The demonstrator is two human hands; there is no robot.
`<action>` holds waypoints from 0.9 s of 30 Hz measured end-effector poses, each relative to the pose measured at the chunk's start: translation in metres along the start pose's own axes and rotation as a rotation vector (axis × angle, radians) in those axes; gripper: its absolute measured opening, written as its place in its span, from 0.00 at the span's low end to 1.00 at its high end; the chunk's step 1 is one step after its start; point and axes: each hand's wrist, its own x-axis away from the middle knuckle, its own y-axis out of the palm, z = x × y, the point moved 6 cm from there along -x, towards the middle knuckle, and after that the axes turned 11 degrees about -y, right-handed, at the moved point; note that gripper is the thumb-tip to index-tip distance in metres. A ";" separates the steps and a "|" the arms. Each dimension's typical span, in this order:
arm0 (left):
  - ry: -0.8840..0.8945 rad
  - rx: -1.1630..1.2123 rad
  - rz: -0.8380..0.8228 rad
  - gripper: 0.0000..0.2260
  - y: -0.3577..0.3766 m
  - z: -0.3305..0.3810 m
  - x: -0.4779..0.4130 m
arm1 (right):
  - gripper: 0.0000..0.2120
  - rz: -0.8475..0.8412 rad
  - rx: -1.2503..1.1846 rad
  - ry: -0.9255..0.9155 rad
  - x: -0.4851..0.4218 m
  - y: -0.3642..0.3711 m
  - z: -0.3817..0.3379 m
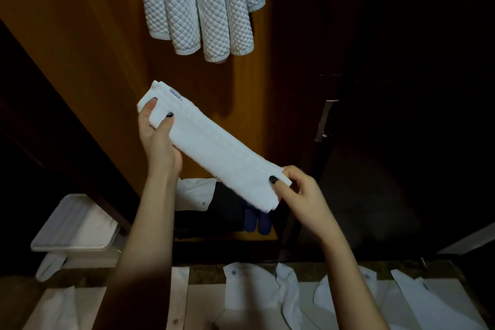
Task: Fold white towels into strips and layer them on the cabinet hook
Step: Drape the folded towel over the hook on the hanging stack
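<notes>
Both hands are grasping one white towel strip (217, 147), folded narrow and held in the air directly below the hanging towels (201, 2), well apart from their lower hems. The left hand (158, 136) is wrapping the strip's upper end, thumb across the front and fingers behind. The right hand (297, 193) is pinching the lower end between thumb and curled fingers.

The strip's long axis is running diagonally, its labelled end rising up and to the left toward the hanging towels and its other end dropping down and to the right, away from them. So the left hand is sitting nearer the hanging towels, and the right hand farther below.

The hook itself is lying out of view above the hanging towels' tops. Judging from this, the strip is looking ready for layering, and the move ahead is calling for lifting it upward and draping its middle over them.
</notes>
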 end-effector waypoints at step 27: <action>0.090 -0.184 0.068 0.22 -0.010 -0.008 -0.020 | 0.08 0.089 0.113 0.025 -0.016 -0.012 0.002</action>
